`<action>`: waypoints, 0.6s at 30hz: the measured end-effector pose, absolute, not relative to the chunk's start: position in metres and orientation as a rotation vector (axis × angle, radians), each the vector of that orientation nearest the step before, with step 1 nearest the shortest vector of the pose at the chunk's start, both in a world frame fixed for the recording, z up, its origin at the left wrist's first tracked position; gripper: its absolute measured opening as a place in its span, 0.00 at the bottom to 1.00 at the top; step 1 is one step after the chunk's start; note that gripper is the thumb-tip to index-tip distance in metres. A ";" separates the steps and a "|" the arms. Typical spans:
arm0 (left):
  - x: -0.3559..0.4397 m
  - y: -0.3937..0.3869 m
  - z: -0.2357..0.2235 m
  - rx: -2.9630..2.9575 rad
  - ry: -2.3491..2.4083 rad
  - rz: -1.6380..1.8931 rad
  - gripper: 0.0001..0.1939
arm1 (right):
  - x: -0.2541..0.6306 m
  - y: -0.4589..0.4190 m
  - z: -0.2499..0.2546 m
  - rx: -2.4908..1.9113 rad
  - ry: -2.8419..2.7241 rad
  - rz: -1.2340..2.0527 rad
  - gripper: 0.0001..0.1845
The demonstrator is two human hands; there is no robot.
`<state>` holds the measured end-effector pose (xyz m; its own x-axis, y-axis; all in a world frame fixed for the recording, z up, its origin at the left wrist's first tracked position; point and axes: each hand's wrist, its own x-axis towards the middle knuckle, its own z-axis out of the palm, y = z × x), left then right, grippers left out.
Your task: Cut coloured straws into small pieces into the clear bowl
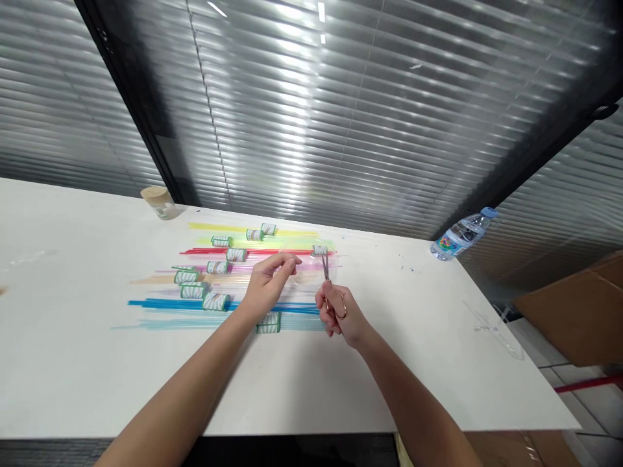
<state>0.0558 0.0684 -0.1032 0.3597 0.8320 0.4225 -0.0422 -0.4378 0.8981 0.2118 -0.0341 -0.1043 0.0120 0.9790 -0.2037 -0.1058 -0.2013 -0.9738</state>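
Crosswise to the strips [153, 303], tips pointing away, scissors [326, 267] are clamped in the right hand [341, 312], the left hand's [267, 277] fingers pinched together.

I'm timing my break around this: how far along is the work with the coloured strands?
Laying out looks done: the coloured strands lie in rows by colour, with patterned rolls among them. The right hand holds scissors; the left hand is pinched nearby, its hold unclear. Cutting is probably left, though I can't tell whether any has happened.

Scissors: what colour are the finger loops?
Coppery gold, on the scissors in the right hand; best seen in the head view.
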 end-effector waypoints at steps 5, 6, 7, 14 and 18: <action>0.055 0.068 -0.103 1.702 0.720 1.205 0.12 | 0.216 -0.036 -0.104 -1.109 -0.938 1.553 0.35; 0.055 0.068 -0.102 1.704 0.719 1.208 0.12 | 0.217 -0.036 -0.104 -1.078 -0.919 1.591 0.35; 0.054 0.068 -0.102 1.712 0.713 1.211 0.12 | 0.218 -0.036 -0.104 -1.048 -0.903 1.622 0.35; 0.055 0.066 -0.097 1.769 0.746 1.227 0.10 | 0.226 -0.037 -0.099 -0.892 -0.800 1.762 0.36; 0.056 0.066 -0.098 1.781 0.763 1.243 0.10 | 0.227 -0.036 -0.098 -0.887 -0.757 1.813 0.36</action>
